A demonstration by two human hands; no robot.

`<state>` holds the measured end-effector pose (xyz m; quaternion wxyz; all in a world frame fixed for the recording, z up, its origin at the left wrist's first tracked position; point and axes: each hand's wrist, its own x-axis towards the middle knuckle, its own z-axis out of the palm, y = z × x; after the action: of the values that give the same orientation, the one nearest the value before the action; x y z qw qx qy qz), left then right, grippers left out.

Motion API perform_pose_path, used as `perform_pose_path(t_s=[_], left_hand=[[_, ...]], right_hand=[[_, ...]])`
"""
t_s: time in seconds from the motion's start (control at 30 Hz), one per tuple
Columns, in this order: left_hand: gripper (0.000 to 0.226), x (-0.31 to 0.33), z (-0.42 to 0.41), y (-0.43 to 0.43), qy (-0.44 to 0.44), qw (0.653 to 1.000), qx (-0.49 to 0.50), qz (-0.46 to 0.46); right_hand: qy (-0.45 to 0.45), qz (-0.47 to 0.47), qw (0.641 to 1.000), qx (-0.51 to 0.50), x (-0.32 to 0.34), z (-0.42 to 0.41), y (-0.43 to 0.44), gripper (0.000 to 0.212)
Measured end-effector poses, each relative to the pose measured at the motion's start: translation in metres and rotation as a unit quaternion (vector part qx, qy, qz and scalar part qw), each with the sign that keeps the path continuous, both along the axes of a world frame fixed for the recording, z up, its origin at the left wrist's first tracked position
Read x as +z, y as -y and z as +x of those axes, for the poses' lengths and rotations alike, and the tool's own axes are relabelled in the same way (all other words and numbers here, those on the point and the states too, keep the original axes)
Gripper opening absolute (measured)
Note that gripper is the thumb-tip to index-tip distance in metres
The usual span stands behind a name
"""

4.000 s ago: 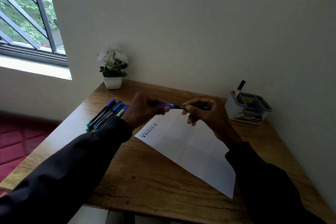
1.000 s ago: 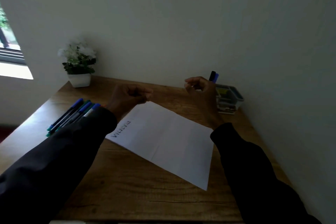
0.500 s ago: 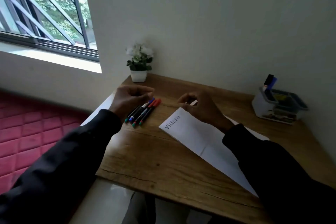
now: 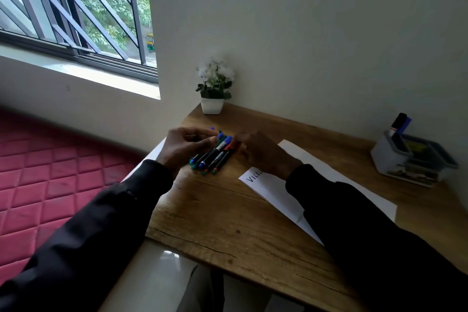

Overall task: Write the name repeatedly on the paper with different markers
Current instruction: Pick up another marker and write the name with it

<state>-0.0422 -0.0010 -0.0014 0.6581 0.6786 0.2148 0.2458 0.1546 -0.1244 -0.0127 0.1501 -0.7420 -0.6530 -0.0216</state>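
Observation:
Several markers (image 4: 212, 157) with blue, green and red caps lie side by side on the wooden desk (image 4: 228, 223), left of the white paper (image 4: 273, 185). The paper bears one written name, partly hidden by my right sleeve. My left hand (image 4: 183, 148) hovers over the markers' left side with loosely curled fingers and holds nothing. My right hand (image 4: 262, 153) reaches across from the paper, and its fingertips touch the cap ends of the rightmost markers. The fingertips are blurred.
A grey desk organiser (image 4: 410, 162) at the back right holds a black and a blue marker (image 4: 401, 123). A small white pot with white flowers (image 4: 213, 94) stands at the back left corner. The desk's left edge drops to a red mat (image 4: 50, 175).
My right hand has moved left off the paper to the markers' cap ends. My left hand has come down closer over the markers.

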Motion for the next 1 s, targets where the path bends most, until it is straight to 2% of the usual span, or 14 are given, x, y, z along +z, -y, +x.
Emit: perform_pose_path(t_s=[0.33,0.43,0.5,0.57,0.67,0.8,0.9,1.0], left_hand=[[0.024,-0.008,0.008,0.001,0.029,1.0,0.002,0.01],[0.024,-0.01,0.013,0.003,0.043,0.999,0.008,-0.005],[0.023,-0.011,0.018,0.003,0.051,0.998,0.018,-0.023],[0.022,-0.012,0.024,0.001,0.052,0.998,0.029,-0.031],[0.024,-0.012,0.033,0.006,0.045,0.999,0.016,-0.011],[0.03,-0.003,0.05,0.029,0.037,0.998,-0.052,0.013],[0.033,-0.002,0.064,0.043,0.032,0.992,-0.111,0.05],[0.03,-0.002,0.075,0.053,0.018,0.987,-0.113,0.116]], right_hand=[[0.039,-0.043,0.998,0.019,0.001,0.003,0.008,0.016],[0.044,-0.048,0.998,0.001,-0.002,0.012,0.018,0.028],[-0.011,-0.009,1.0,-0.023,-0.004,0.019,0.025,0.03],[-0.124,0.062,0.988,-0.072,-0.003,0.024,0.032,0.02],[-0.284,0.16,0.94,-0.104,0.005,0.021,0.043,0.023],[-0.428,0.24,0.867,-0.084,0.017,0.012,0.06,0.024],[-0.494,0.266,0.824,-0.076,0.017,0.01,0.069,0.019],[-0.505,0.272,0.816,-0.077,0.017,0.01,0.079,0.019]])
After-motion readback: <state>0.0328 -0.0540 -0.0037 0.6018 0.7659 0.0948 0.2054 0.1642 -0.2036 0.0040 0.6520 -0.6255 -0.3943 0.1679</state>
